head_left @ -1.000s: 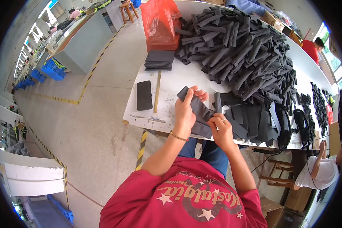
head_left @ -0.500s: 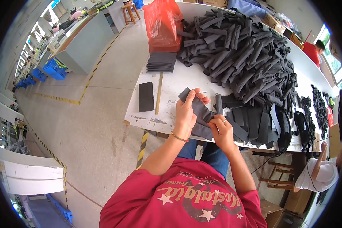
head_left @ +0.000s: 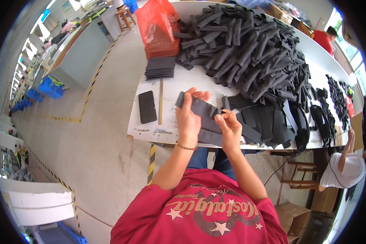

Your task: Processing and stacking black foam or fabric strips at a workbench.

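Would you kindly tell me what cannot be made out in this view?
In the head view:
Left hand: fingers partly hidden behind the held dark strip.
Red bag: contents, veiled by crumpled plastic.
Dark fabric pile: lower pieces, covered by upper ones.
Co-worker in white: head, lost at the dark rim.

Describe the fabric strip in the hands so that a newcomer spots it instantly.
Find the white table bearing the big heap of dark fabric pieces. On the person's side of that heap, look between the left hand and the right hand. The dark grey fabric strip there is held by both hands, unlike the similar pieces in the heap.
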`<state>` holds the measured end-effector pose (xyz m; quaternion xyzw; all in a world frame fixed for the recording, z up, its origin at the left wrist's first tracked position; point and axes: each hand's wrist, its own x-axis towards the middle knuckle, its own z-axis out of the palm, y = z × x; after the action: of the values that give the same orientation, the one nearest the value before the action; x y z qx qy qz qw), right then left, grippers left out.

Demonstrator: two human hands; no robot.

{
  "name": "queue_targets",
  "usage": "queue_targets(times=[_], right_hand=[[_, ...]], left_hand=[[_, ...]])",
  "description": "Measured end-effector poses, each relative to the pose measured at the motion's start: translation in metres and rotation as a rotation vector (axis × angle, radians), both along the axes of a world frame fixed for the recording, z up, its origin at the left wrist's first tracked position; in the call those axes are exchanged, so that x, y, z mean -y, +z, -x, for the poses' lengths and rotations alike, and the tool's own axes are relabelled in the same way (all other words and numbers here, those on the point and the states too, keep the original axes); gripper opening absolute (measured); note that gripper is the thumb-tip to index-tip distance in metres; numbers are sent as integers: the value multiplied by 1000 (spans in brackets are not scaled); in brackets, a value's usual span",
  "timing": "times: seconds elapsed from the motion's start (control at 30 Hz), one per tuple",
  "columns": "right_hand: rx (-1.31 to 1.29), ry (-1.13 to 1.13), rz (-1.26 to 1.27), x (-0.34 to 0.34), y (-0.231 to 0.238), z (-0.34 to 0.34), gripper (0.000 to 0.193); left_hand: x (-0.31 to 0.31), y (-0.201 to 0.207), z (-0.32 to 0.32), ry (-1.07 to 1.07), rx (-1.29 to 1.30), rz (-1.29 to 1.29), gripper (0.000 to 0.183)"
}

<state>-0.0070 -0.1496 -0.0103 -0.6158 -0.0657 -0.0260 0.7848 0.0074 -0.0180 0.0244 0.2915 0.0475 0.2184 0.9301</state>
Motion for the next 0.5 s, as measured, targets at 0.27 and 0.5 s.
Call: queue_targets(times=[0.27, 0.5], right_hand=[[-134, -226, 1, 42, 20, 1, 24], [-101, -92, 154, 40, 13, -22, 17]], left_hand=[[-15, 1, 0, -19, 192, -19, 28], [-39, -18, -9, 40, 193, 22, 28]])
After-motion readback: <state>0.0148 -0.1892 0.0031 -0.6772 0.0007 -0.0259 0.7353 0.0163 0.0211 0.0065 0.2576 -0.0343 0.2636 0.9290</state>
